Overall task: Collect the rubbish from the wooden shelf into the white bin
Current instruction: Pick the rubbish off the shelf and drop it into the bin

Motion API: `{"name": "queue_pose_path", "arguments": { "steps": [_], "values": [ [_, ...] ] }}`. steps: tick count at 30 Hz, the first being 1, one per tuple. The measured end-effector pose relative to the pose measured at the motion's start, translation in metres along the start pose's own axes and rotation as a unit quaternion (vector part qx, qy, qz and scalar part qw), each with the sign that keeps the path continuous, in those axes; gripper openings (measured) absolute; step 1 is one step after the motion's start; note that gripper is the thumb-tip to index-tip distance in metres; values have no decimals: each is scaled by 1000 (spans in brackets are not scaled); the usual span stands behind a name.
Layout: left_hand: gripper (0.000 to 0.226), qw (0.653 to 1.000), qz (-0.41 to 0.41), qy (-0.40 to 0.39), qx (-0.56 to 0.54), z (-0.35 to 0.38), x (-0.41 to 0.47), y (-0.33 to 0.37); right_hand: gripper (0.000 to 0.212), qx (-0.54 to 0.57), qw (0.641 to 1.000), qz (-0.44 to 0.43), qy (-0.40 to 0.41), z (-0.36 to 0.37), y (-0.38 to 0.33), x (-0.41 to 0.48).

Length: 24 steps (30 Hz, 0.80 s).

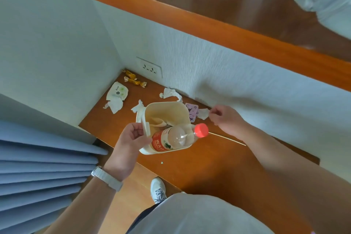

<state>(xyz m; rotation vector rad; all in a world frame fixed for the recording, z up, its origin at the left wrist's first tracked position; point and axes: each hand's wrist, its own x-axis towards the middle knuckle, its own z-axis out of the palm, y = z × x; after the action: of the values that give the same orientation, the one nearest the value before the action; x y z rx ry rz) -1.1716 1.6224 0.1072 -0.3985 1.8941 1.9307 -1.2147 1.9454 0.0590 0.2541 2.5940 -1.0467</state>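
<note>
While L hand [131,137] grips bin [167,109]: crumpled tissue [204,113], R fingers [212,111].

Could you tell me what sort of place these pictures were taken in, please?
Probably a bedroom or hotel-style room, though I can't be sure. A low wooden shelf sits in a corner against textured white wallpaper with a wall socket, pleated blue curtains hang at the left, and the floor is wood.

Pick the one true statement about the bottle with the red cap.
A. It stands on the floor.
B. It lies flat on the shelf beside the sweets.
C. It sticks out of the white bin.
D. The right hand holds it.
C: the bottle sits in the white bin, its red cap poking over the rim, while the left hand holds the bin.
</note>
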Motion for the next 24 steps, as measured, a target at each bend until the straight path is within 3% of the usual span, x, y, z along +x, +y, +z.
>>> {"name": "queue_pose_path", "arguments": {
  "steps": [5, 8, 13, 19, 24],
  "values": [
    [29, 1000, 0, -11, -2, 4, 7, 3, 29, -187, 979, 79, 14, 33, 93, -18],
    [30, 1000, -2, -13, 5, 5, 11, 5, 35, -232, 967, 100, 34, 45, 117, -28],
    [29, 1000, 5, -12, 12, 10, 13, 6, 14, -238, 965, 100, 36, 51, 121, -28],
    [26, 1000, 15, -20, 17, 18, 11, 7, 14, -263, 961, 80, 16, 49, 121, -29],
    [27, 1000, 14, -15, 15, 18, 7, 7, 11, -160, 982, 97, 16, 45, 110, -36]
  ]
}}
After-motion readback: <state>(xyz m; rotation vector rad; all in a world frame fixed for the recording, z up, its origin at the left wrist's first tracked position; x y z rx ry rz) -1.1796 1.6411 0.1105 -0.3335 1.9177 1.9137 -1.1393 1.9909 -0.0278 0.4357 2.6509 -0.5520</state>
